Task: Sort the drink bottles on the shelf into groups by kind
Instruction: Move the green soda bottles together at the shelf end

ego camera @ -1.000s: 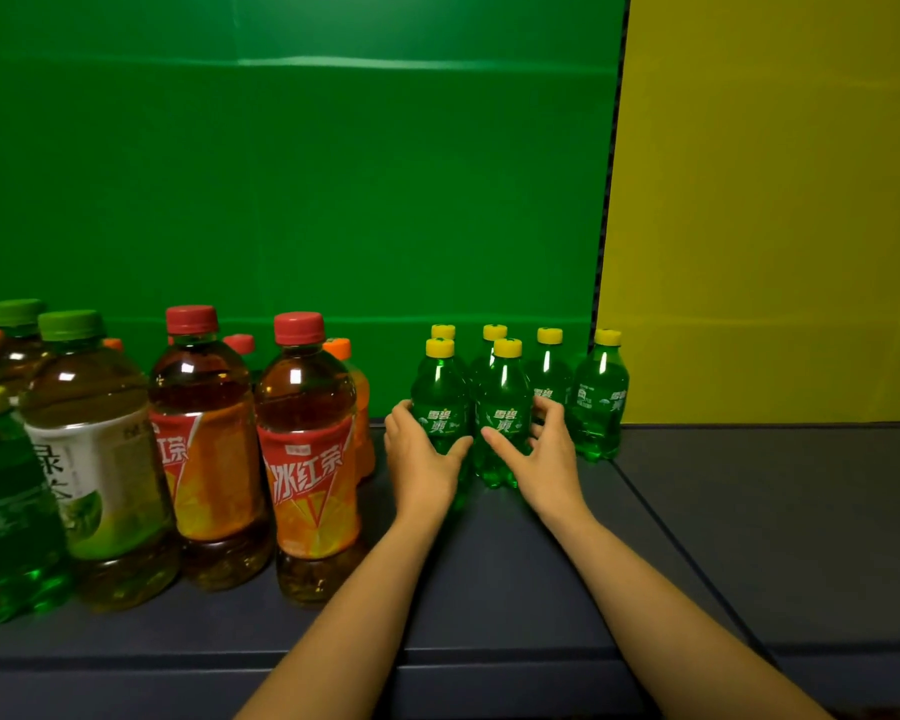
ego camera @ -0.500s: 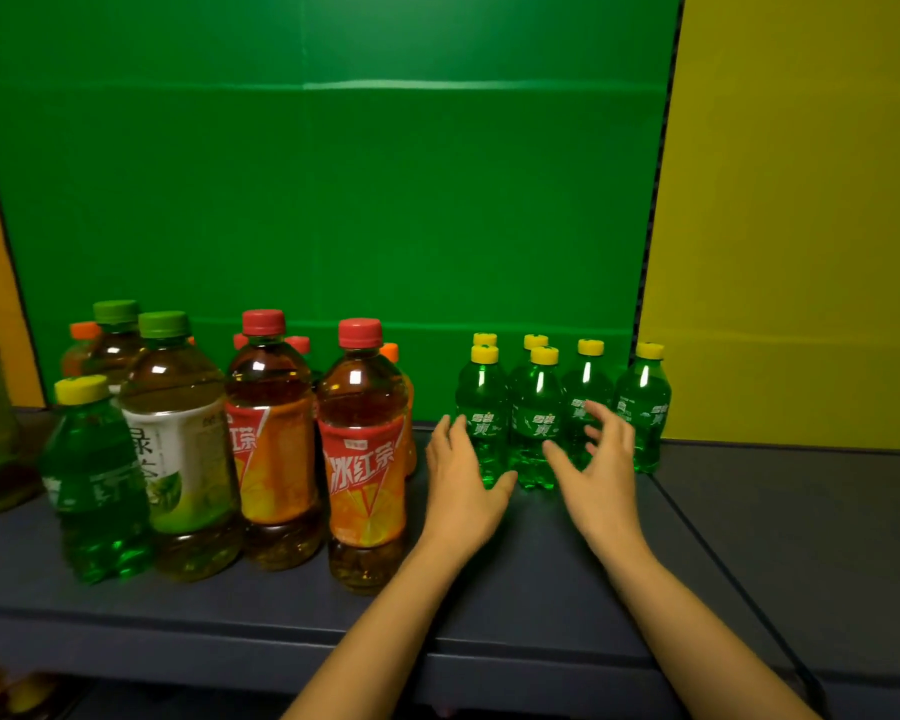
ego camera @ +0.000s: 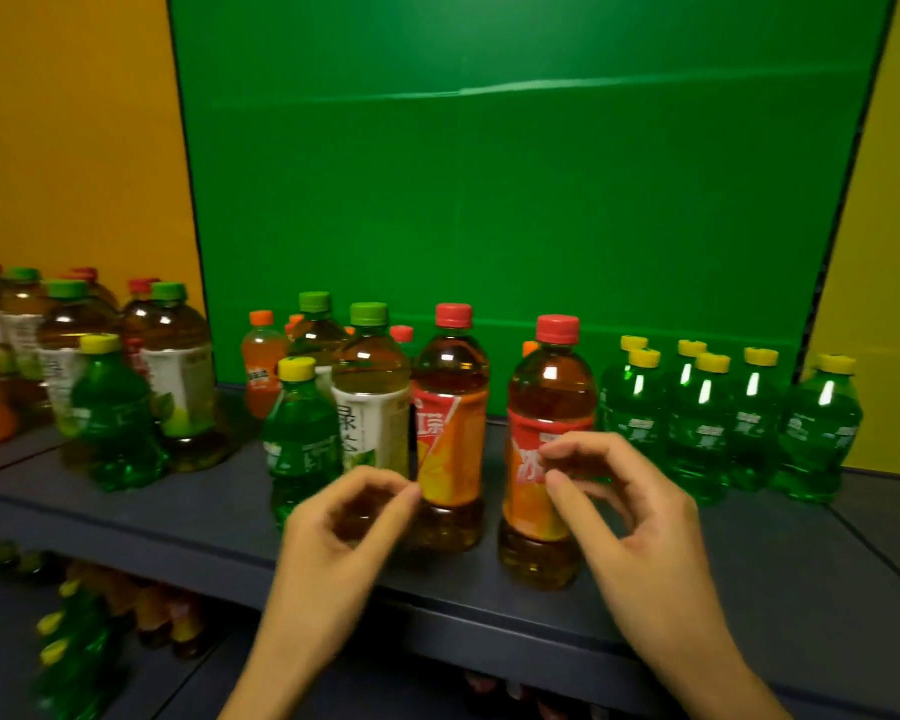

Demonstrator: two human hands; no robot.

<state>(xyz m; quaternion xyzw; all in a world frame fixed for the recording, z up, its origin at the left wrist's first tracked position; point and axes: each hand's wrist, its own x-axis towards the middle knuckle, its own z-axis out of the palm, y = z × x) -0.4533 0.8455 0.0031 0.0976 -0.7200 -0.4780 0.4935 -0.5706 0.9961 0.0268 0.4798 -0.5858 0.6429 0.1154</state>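
Several small green soda bottles (ego camera: 697,423) with yellow caps stand grouped at the right of the dark shelf (ego camera: 204,517). Two red-capped iced tea bottles (ego camera: 450,423) (ego camera: 546,454) stand in the middle. Left of them are a green-capped tea bottle (ego camera: 370,402) and a lone green soda bottle (ego camera: 297,433). My left hand (ego camera: 344,527) hovers in front of the green-capped tea bottle, fingers curled, holding nothing. My right hand (ego camera: 630,511) hovers just right of the nearer iced tea bottle, fingers apart and empty.
More tea bottles (ego camera: 178,376), a green soda bottle (ego camera: 115,423) and orange soda bottles (ego camera: 263,361) crowd the shelf's left and back. A lower shelf holds further bottles (ego camera: 74,641). Green (ego camera: 489,174), orange and yellow panels form the back wall.
Both hands have drawn back from the grouped green soda bottles and shifted left, in front of the tea bottles. The view has swung left, showing more of the shelf's left side.
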